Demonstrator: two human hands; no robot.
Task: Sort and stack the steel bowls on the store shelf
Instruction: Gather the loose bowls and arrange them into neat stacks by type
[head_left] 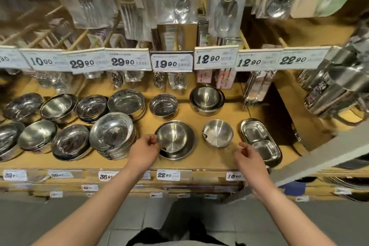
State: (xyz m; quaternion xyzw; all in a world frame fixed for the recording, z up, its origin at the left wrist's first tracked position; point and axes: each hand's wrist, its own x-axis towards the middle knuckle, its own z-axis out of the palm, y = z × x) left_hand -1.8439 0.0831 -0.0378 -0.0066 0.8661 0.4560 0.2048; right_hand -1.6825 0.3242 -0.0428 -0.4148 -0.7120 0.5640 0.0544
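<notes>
Reaching over the wooden shelf (199, 163) at lower centre, the left hand (146, 149) pinches the near rim of a small steel bowl (172, 138) nested in a wider bowl (188, 147). To its right, the right hand (248, 158) hovers with loosely curled fingers, holding nothing, just before a single small bowl (218, 133) and beside a two-compartment steel tray (260, 141). Left of centre sits a tall stack of shallow bowls (113, 136). Farther back stands another nested stack (207, 100), under the price tags (171, 63).
</notes>
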